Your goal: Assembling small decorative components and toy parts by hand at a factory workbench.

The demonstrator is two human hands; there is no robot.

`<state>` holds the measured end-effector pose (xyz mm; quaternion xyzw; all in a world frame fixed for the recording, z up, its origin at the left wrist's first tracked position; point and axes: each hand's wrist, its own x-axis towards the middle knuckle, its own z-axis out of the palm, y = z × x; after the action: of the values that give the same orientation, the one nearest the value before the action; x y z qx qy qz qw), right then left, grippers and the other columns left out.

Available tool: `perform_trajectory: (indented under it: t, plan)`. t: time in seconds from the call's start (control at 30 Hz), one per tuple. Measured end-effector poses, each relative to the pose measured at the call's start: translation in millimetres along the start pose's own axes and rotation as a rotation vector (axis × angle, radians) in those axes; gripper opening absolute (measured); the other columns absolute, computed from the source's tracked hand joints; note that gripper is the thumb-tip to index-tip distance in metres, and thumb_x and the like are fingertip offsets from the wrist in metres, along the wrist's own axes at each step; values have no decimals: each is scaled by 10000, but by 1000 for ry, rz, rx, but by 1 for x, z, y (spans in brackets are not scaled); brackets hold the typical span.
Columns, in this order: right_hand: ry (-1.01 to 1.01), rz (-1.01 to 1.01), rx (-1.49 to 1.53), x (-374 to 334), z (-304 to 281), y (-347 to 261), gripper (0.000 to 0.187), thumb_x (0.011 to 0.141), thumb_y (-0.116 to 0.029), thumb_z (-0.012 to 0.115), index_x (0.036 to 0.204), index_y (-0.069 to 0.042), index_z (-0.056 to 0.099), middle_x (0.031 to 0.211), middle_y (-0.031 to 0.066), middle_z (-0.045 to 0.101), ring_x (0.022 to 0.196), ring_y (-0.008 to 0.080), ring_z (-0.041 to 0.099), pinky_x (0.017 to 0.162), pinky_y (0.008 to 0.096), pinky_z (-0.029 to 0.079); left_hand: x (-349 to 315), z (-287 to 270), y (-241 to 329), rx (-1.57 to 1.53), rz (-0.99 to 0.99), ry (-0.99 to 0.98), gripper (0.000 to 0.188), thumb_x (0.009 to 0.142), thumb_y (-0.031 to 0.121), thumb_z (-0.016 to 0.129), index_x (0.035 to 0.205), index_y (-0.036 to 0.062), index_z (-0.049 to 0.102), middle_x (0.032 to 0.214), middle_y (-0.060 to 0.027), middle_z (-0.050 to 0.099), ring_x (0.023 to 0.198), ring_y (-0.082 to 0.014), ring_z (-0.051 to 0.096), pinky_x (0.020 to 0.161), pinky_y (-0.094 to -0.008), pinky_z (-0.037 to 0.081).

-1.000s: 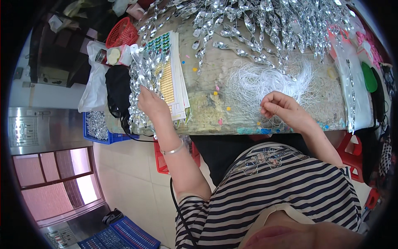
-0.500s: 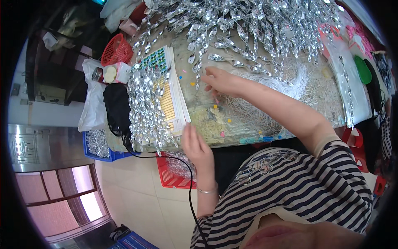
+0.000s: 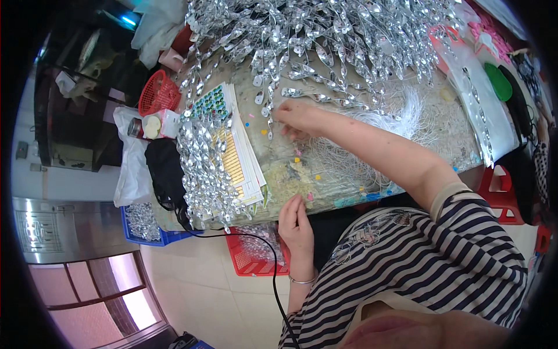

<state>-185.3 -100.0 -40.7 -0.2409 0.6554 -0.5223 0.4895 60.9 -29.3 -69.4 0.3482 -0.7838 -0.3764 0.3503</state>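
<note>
Right hand (image 3: 299, 119) over tabletop (image 3: 285, 174), fingertips just beside the tail end of a silver strand (image 3: 265, 110) running out from the big silver heap (image 3: 325, 41) on the far side. Fingers curled; can't tell if that grip is clamped or apart. Left hand (image 3: 297, 230) at near edge, fingers side by side (can't tell if its grip pinches anything). White thread (image 3: 360, 154) tangled near right forearm; silver bunch (image 3: 203, 163) on printed sheets (image 3: 256, 189), left.
</note>
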Motion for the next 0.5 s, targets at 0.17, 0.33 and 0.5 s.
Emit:
perform_trajectory:
  t: [0.17,0.33,0.5]
  plan:
    - [32,1,-125,44,9,7,313,841,-296,610,917,3,559,626,38,555,481,115,516,411,270,401,0,1,17,-38,45,-117,185,840,-39,575,1006,-12,652,954,-145,647,880,-238,629,786,-295,486]
    - [-23,-48,-104,19,-12,5,306,845,-304,555,878,0,566,583,57,530,485,151,505,432,308,386,-15,-13,-2,-159,-87,-159,183,884,-14,540,1031,0,649,963,-95,635,784,-115,613,684,-217,496]
    - [-207,-139,-198,-80,-21,5,254,890,-275,520,942,-27,535,591,37,502,508,130,492,479,274,389,-5,-18,-1,-362,-254,-176,221,914,19,514,1108,-13,615,1001,-99,640,821,-130,620,733,-234,504]
